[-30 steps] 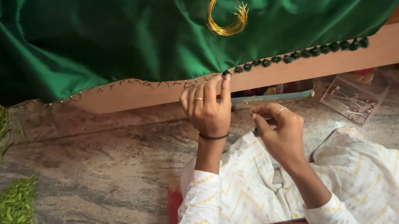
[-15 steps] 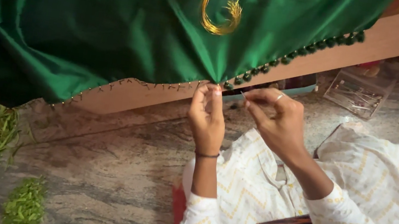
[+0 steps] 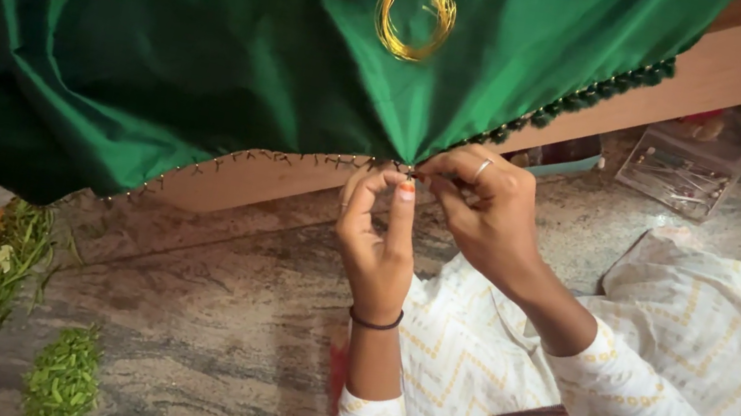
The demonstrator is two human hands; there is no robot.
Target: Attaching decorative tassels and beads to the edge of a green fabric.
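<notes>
At the twelve o'clock end of the marble floor [image 3: 191,359], the hem of the green cloth [image 3: 242,74] is being pinched by both the left hand [image 3: 377,240] and right hand [image 3: 484,208], best kept taut while the edging is being worked.

Perhaps clear plastic box [image 3: 680,174], upper right
</notes>
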